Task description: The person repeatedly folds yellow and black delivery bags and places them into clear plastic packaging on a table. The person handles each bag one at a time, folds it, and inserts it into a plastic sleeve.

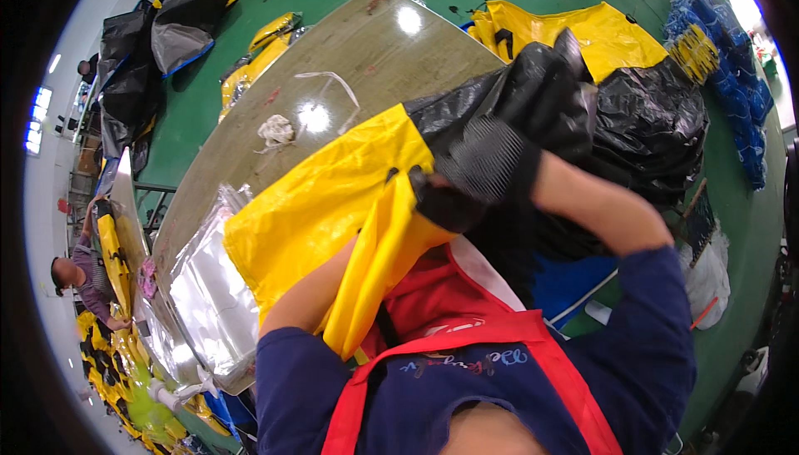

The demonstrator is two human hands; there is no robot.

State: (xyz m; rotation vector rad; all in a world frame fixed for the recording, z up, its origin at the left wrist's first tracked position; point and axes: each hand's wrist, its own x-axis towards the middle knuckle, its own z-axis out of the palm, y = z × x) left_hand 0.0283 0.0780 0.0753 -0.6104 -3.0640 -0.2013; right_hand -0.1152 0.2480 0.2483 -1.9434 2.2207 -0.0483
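Observation:
A large yellow-and-black plastic sheet (pixel 325 197) lies over the near side of the table and drapes against my front. My right hand (pixel 487 159), in a dark striped glove, is closed on a gathered edge of its yellow part. A yellow fold crosses my left forearm (pixel 310 293) and hides most of my left hand, so its fingers do not show. The sheet's black part (pixel 466 101) runs away to the right, bunched behind my right hand.
Clear plastic film (pixel 212 280) covers the left of the table (pixel 275 101). A crumpled white scrap (pixel 276 131) lies on it. More yellow sheeting (pixel 574 30) is heaped beyond the right side, near blue netting (pixel 724 72). A person (pixel 87 276) handles yellow material at far left.

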